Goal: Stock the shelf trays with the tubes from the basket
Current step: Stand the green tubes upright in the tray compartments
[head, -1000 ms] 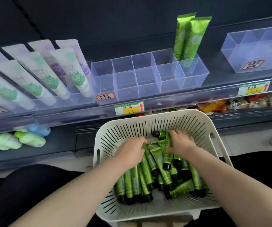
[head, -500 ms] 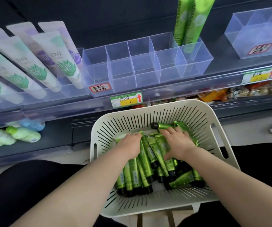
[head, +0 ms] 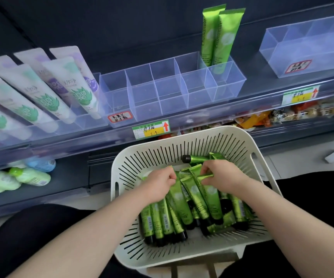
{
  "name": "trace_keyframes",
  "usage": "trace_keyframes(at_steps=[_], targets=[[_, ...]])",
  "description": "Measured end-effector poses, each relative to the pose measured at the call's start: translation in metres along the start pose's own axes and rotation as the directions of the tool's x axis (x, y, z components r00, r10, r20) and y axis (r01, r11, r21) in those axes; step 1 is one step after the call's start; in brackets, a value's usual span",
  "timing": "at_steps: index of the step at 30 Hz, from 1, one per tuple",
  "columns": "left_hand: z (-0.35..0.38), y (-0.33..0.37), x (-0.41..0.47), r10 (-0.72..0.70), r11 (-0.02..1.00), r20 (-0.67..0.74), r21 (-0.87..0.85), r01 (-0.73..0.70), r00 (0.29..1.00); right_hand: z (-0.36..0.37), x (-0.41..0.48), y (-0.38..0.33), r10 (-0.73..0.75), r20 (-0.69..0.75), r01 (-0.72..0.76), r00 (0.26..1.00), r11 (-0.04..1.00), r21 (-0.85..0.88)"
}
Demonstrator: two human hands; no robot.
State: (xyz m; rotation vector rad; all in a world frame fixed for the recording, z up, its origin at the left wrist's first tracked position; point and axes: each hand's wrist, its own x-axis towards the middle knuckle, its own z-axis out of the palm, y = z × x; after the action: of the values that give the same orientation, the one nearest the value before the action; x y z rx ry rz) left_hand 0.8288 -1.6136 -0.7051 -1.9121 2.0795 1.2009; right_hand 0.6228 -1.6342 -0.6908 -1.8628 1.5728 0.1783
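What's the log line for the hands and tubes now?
left hand: grips green tubes | right hand: pinches green tubes | basket: holds many | tray: two standing tubes

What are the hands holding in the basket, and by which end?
The left hand grips a green tube by its flat crimped end. The right hand pinches a second green tube by its flat end too.

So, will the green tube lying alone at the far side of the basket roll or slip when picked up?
The glossy green plastic tube with the black cap may roll slightly, but its flat crimped end should stop it. Its shiny skin looks slippery. It seems slim, so probably light.
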Motion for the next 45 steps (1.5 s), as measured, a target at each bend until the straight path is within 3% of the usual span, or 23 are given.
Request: trace_keyframes(at_steps=[4,10,14,20,23,26,30,37,40,45], targets=[[-0.010,0.013,-0.019,0.030,0.999,-0.188,0.040,-0.023,0.982,-0.017,-0.020,-0.006,-0.073,-0.195,0.085,0.978,0.995,0.053],[-0.046,0.046,-0.037,0.150,0.952,-0.376,0.306,-0.031,0.914,-0.057,-0.048,-0.020,-0.134,-0.432,0.203,0.892,0.972,0.118],[-0.080,0.075,-0.054,0.197,0.974,-0.571,0.207,-0.092,0.797,-0.088,-0.070,-0.027,-0.193,-0.581,0.327,0.791,0.935,0.135],[-0.141,0.116,-0.062,0.134,0.979,-0.853,0.035,-0.201,0.504,-0.152,-0.082,-0.049,-0.132,-0.843,0.477,0.522,0.864,0.160],[-0.173,0.133,-0.053,0.106,0.979,-0.906,0.022,-0.204,0.411,-0.182,-0.079,-0.061,-0.134,-0.869,0.482,0.476,0.866,0.131],[-0.197,0.150,-0.038,0.107,0.989,-0.925,0.063,-0.132,0.365,-0.201,-0.066,-0.067,-0.129,-0.896,0.470,0.425,0.877,0.097],[-0.214,0.161,-0.006,0.191,0.982,-0.898,0.171,-0.086,0.396,-0.210,-0.046,-0.064,-0.141,-0.894,0.439,0.425,0.896,0.068],[-0.228,0.167,0.050,0.289,0.918,-0.765,0.392,0.061,0.575,-0.220,-0.029,-0.064,-0.195,-0.888,0.447,0.416,0.894,0.013],[-0.232,0.169,0.063,0.352,0.874,-0.730,0.481,0.074,0.585,-0.223,-0.020,-0.070,-0.220,-0.884,0.455,0.412,0.890,-0.009],[-0.239,0.159,0.063,0.362,0.898,-0.732,0.440,-0.005,0.577,-0.231,-0.006,-0.083,-0.231,-0.893,0.461,0.387,0.887,-0.030]])
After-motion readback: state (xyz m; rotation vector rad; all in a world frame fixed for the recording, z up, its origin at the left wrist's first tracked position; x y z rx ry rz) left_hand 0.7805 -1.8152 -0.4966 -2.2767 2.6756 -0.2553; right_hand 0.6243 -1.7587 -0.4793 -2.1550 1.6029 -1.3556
